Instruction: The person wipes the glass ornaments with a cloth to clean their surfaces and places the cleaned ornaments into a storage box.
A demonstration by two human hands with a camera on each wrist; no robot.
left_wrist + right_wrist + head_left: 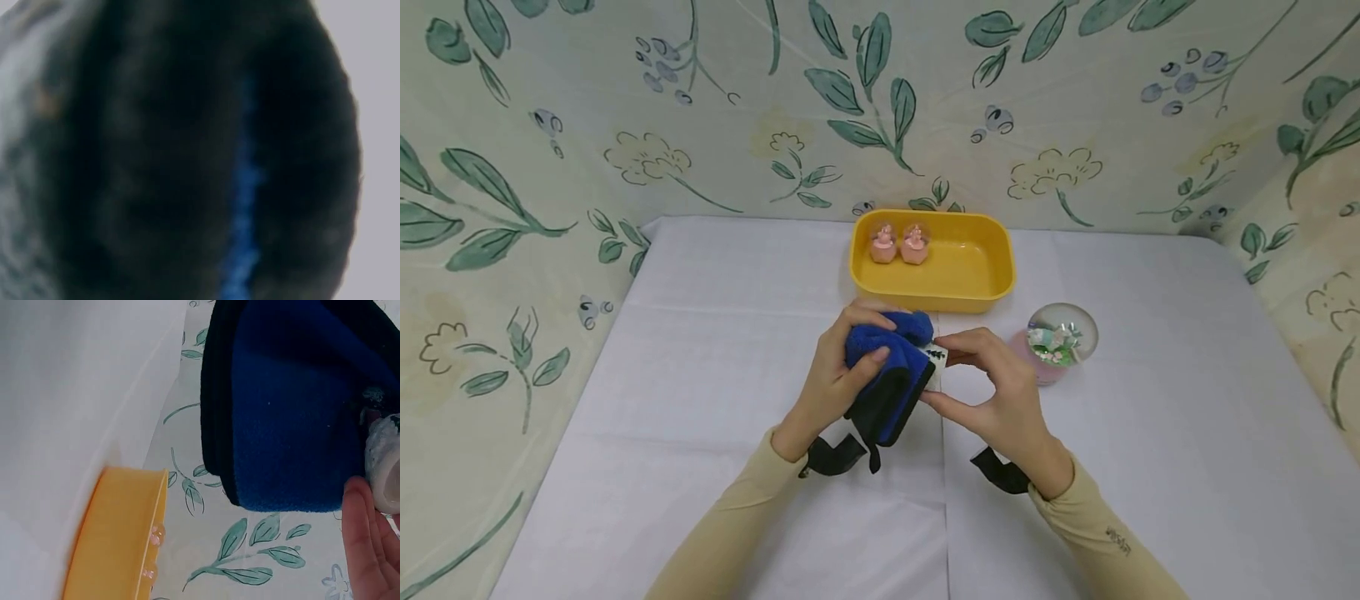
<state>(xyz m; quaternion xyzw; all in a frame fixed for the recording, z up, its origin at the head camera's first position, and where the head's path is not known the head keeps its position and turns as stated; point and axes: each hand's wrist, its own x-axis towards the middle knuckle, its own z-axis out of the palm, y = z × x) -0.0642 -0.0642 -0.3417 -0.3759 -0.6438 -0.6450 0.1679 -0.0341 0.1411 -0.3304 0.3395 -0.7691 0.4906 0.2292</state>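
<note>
My left hand (831, 371) grips a blue cloth with black edging (886, 354), bunched up in front of the yellow tray. Part of a small white object with dark marks (937, 357) shows at the cloth's right side; the cloth hides the rest. Fingers and thumb of my right hand (1003, 400) pinch this object. From the right wrist, the white object (378, 456) looks rounded, with a pale round end, and touches the cloth (294, 425). Blurred dark folds with a blue strip (244, 212) fill most of the left wrist view.
A yellow tray (932, 302) stands at the table's back, with two small pink snow globes (883, 243) in its left part. Right of my right hand is a larger snow globe (1062, 335) on a pink base. White cloth (700, 358) covers the table; floral fabric (737, 108) hangs behind.
</note>
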